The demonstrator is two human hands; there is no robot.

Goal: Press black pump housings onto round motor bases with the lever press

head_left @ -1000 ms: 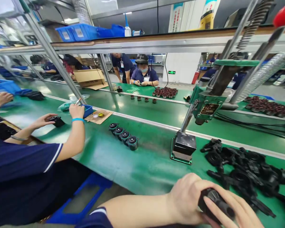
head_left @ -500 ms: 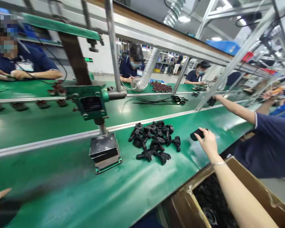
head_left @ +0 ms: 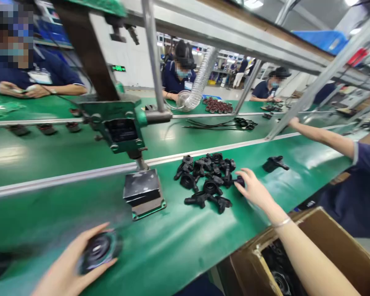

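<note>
My left hand (head_left: 69, 259), low at the left, grips a round black plastic housing (head_left: 99, 250) with concentric rings, thumb and fingers around its sides; motion blurs it slightly. At the right edge of a pile of black plastic housings (head_left: 200, 166), my right hand (head_left: 254, 189) pinches another black housing (head_left: 239, 181), partly hidden by my fingers. A single black housing (head_left: 274, 163) lies apart, to the right of that hand. Between my hands stands a press with a black metal block (head_left: 143, 187) at its base.
The press head (head_left: 120, 129) overhangs the green bench (head_left: 160, 255). An open cardboard box (head_left: 255, 259) of black parts sits under my right forearm. Black cables (head_left: 243, 122) and reddish parts (head_left: 217, 106) lie farther back. Co-workers sit opposite; another person's arm (head_left: 323, 135) reaches in from the right.
My right hand has let go of one housing on the bench and moved left to another beside the pile. My left hand has come into view from the left with the round housing.
</note>
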